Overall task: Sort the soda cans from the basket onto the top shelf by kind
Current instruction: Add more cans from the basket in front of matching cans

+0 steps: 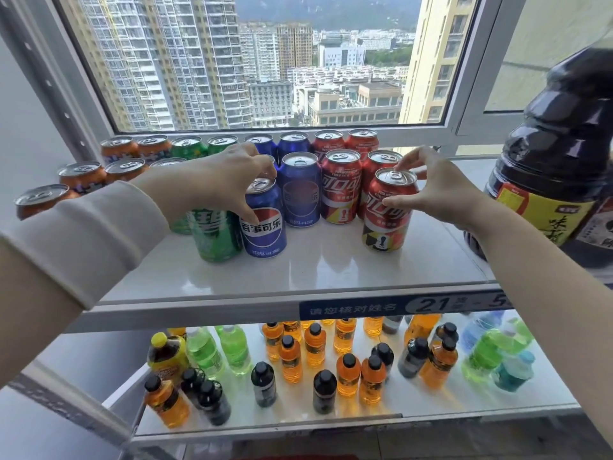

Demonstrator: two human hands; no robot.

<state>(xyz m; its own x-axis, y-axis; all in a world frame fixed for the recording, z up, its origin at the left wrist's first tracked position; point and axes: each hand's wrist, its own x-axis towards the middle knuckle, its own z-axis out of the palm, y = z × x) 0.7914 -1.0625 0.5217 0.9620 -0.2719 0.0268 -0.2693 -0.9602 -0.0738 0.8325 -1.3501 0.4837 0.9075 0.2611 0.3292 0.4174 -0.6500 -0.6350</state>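
Two cans in hand, one per side.

- My left hand [229,180] grasps the blue aluminium cola can [263,224] from above. The fingers curl over the rim and the thumb is down the near side.
- My right hand [434,190] pinches the red aluminium cola can [386,220], thumb on the label and fingertips on the lid at the tab.
- Both cans stand upright on the white glossy top shelf [315,270], long axis vertical, bases apparently down. Each is the front can of its own colour block.
- The blue can touches a green aluminium can [215,237] at its 9 o'clock. More blue cans stand at its 12 and 1 o'clock.
- The red can has its red fellows at 11 and 12 o'clock. Bare shelf lies between the two held cans.
- Orange aluminium cans [83,174] run off toward 9 o'clock.
- A large dark plastic bottle [557,154] stands at 3 o'clock of the red can, apart from it.
- The basket is not in view.

Judgement: each can sits directly under its nearer hand, so no crossing is needed. The next move is probably to let go straight upward, or first to nudge each can back toward 12 o'clock. The risk is tipping the neighbouring cans.
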